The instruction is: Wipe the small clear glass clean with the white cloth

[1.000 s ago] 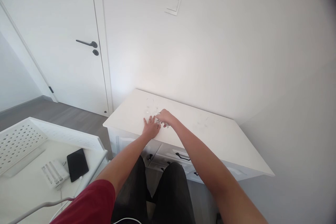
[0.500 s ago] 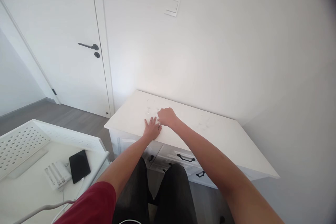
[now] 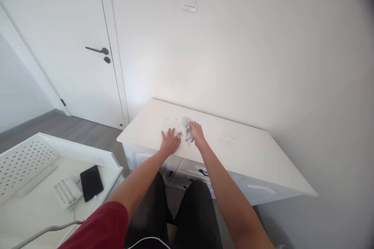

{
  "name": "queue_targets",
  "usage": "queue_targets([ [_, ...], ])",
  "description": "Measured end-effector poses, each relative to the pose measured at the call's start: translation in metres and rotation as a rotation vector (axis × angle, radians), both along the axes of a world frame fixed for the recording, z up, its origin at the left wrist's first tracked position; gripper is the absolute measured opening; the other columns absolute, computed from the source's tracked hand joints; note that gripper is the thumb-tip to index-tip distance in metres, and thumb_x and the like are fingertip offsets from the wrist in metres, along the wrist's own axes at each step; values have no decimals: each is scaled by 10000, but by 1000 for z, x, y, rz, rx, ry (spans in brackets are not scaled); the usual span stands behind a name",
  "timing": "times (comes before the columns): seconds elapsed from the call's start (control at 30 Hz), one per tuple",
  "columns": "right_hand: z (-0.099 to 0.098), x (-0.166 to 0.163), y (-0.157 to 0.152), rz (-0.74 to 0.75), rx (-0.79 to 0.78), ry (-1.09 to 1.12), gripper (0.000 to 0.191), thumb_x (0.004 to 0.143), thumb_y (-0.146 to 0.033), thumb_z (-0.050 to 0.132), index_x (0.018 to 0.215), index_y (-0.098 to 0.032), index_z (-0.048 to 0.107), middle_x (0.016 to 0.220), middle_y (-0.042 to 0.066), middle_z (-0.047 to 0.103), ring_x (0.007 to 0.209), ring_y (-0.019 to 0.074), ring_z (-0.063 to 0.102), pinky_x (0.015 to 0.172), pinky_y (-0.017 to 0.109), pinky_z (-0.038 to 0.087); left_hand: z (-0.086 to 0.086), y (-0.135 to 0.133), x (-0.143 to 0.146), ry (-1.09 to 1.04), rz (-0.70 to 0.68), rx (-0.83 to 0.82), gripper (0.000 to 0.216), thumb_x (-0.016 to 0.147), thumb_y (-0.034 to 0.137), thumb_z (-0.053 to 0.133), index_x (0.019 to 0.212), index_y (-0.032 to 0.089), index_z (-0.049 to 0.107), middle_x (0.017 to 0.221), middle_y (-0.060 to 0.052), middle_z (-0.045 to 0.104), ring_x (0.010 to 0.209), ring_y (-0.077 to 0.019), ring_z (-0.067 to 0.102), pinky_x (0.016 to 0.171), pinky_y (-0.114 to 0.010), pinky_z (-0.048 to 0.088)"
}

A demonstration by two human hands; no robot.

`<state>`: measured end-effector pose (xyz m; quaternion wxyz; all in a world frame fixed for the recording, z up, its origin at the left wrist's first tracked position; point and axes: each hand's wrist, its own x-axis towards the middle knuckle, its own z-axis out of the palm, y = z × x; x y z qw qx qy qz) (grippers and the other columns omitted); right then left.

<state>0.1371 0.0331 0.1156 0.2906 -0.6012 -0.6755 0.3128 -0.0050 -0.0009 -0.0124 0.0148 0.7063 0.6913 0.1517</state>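
The left hand (image 3: 170,142) lay flat on the desk (image 3: 251,151), fingers spread. At its 2 o'clock, the right hand (image 3: 198,133) had its fingers closed on a crumpled wipe (image 3: 187,127), which sat bunched on the desk at that hand's 10 o'clock.

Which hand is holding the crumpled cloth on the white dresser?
The right hand: it grips the crumpled cloth, while the left hand lies flat, fingers spread, on the dresser top.

bright, even daylight | soft shadows | dark vignette top right | wide-angle edge distortion
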Motion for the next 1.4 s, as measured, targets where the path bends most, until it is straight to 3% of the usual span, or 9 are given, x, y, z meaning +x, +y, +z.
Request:
queue_targets([
  [0.23, -10, 25, 5, -236, 67, 34, 294, 892, -274, 435, 1172, -208, 497, 1107, 97, 612, 756, 164, 619, 628, 238, 455, 3, 1, 2, 9, 1, -36, 497, 1030, 457, 291, 1328, 274, 645, 1634, -99, 354, 1536, -351, 205, 1177, -728, 90],
  [0.33, -11, 25, 2, -61, -5, 64, 254, 911, -279, 393, 1104, -214, 546, 1110, 73, 614, 884, 170, 600, 719, 235, 462, 6, 0, 2, 11, 2, -54, 488, 1031, 455, 294, 1344, 292, 632, 1628, -90, 368, 1537, -345, 204, 1177, -729, 86],
  [0.5, -22, 21, -11, 324, -77, 470, 428, 973, -420, 305, 1114, -187, 634, 1100, 61, 643, 972, 176, 575, 813, 244, 473, 8, -2, 0, 45, -10, -65, 450, 1015, 448, 363, 1332, 282, 634, 1640, -101, 340, 1541, -344, 189, 1181, -717, 99],
  [0.67, -33, 36, -12, 421, 29, 364, 525, 861, -399, 592, 1356, -224, 584, 1279, 73, 598, 1002, 177, 576, 908, 299, 481, 9, -2, 1, 38, 4, -64, 505, 1034, 469, 280, 1320, 258, 639, 1643, -105, 334, 1534, -341, 207, 1180, -717, 118],
  [0.8, -29, 33, -8, 526, 129, 327, 605, 806, -413, 700, 1363, -227, 557, 1358, 102, 553, 1204, 207, 537, 981, 313, 456, 11, -1, 3, 42, 3, -79, 503, 1026, 439, 299, 1413, 268, 569, 1649, -118, 317, 1536, -355, 202, 1169, -735, 118],
  [0.93, -20, 15, -2, 584, 64, 380, 773, 698, -377, 810, 1388, -219, 498, 1346, 105, 600, 1229, 227, 564, 970, 301, 466, 11, -1, 2, 59, -4, -88, 535, 1025, 417, 278, 1438, 214, 551, 1648, -144, 310, 1536, -364, 193, 1173, -735, 112],
  [1.13, -33, -9, 2, 542, 12, 630, 513, 693, -411, 793, 1142, -220, 632, 1056, 30, 697, 982, 213, 654, 867, 330, 518, 13, -1, 2, 81, 0, -141, 482, 998, 337, 353, 1414, 222, 566, 1665, -112, 277, 1552, -343, 140, 1189, -715, 91],
  [1.33, -59, -40, -29, 18, 401, 625, 521, 768, -422, 754, 1226, -236, 592, 1221, 78, 638, 1117, 241, 595, 989, 392, 480, 17, -5, -2, 109, -82, -179, 876, 855, 296, 614, 1616, 156, 203, 1693, -164, 153, 1552, -397, 64, 1208, -685, -5],
  [1.4, -56, -46, -32, -8, 505, 501, 437, 821, -437, 711, 1195, -232, 617, 1245, 97, 626, 1157, 247, 571, 999, 389, 468, 17, -4, -1, 88, -69, -170, 841, 901, 332, 564, 1626, 186, 164, 1700, -135, 140, 1552, -393, 61, 1207, -689, -7],
])
